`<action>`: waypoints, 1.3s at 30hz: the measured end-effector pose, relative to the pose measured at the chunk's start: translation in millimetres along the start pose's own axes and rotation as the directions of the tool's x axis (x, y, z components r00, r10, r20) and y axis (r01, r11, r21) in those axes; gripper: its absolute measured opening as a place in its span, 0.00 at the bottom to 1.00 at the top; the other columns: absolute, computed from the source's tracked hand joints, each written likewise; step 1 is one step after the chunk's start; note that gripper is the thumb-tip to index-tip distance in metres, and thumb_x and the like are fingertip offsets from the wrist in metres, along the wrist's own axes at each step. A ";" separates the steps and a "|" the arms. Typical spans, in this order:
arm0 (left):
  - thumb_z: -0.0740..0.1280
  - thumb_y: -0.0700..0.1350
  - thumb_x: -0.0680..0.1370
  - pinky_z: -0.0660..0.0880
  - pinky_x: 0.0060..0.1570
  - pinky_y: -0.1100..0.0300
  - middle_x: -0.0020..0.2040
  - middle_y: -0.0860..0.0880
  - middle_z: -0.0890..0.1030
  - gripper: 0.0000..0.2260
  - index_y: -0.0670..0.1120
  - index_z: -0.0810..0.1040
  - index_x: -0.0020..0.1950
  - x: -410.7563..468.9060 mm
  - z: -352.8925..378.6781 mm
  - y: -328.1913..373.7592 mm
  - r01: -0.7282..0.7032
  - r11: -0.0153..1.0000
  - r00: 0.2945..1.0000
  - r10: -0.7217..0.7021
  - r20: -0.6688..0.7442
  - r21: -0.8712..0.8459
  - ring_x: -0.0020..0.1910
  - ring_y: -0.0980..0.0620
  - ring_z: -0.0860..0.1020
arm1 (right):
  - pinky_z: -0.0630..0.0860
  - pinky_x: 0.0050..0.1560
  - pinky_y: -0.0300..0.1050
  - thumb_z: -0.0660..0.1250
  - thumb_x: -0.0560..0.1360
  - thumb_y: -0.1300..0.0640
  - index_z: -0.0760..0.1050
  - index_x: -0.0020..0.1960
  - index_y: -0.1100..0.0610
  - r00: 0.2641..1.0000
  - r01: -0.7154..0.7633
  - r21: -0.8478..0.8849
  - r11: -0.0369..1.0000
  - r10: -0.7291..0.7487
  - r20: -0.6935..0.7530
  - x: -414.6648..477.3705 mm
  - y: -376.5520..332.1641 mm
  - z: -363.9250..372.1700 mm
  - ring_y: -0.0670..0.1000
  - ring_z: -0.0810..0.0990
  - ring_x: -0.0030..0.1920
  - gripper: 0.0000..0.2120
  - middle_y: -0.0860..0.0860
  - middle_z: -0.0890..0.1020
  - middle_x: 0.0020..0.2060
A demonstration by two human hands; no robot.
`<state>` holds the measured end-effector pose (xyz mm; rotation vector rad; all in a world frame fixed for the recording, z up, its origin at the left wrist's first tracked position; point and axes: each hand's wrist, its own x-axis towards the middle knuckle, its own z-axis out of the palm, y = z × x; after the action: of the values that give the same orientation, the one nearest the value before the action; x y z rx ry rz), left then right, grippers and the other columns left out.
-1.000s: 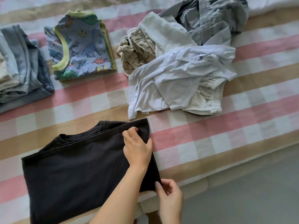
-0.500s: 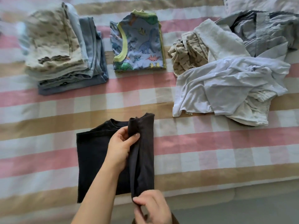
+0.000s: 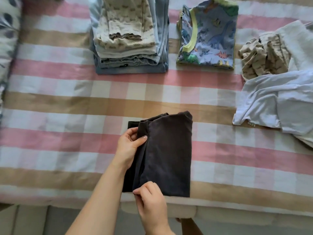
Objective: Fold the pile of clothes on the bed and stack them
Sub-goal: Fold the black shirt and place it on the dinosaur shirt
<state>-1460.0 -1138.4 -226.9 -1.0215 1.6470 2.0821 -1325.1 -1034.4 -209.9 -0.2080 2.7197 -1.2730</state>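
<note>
Left hand (image 3: 128, 146) and right hand (image 3: 150, 199) are pinching the dark charcoal cotton T-shirt (image 3: 169, 155) mid-fold; flattening, then halving, seems next.

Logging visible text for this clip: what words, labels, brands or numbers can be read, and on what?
None can be read.
Print on the cream top: too blurred.
Marks at the hem of the white garment: too small.
The dinosaur shirt: pictures only, no words seen.
</note>
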 end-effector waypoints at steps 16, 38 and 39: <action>0.66 0.49 0.76 0.68 0.57 0.56 0.61 0.46 0.71 0.23 0.42 0.65 0.67 -44.4 -7.9 -23.3 -0.001 0.799 0.930 0.222 -0.293 0.602 0.59 0.48 0.70 | 0.66 0.58 0.40 0.67 0.74 0.62 0.72 0.61 0.56 0.774 -0.561 0.128 0.818 0.574 -0.269 50.4 43.7 -69.1 0.46 0.69 0.56 0.17 0.45 0.72 0.54; 0.66 0.38 0.76 0.75 0.48 0.67 0.51 0.58 0.83 0.12 0.52 0.76 0.57 -48.3 91.0 76.1 -0.158 0.931 0.981 0.111 0.159 0.329 0.52 0.61 0.80 | 0.75 0.48 0.34 0.66 0.76 0.58 0.77 0.54 0.48 0.789 -0.541 0.595 0.594 0.604 0.114 133.9 60.6 -198.3 0.39 0.81 0.49 0.09 0.40 0.84 0.46; 0.66 0.38 0.76 0.74 0.47 0.70 0.50 0.60 0.82 0.12 0.53 0.76 0.56 -39.6 104.6 87.8 -0.212 0.917 0.972 0.162 0.170 0.338 0.51 0.62 0.79 | 0.75 0.47 0.31 0.66 0.76 0.59 0.77 0.53 0.47 0.807 -0.508 0.598 0.620 0.586 0.079 148.5 62.8 -208.9 0.38 0.81 0.49 0.09 0.39 0.84 0.46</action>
<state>-1522.6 -1059.4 -126.6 -0.6079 2.0165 1.8177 -1512.1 -864.2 -134.5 0.7443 2.0159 -1.8481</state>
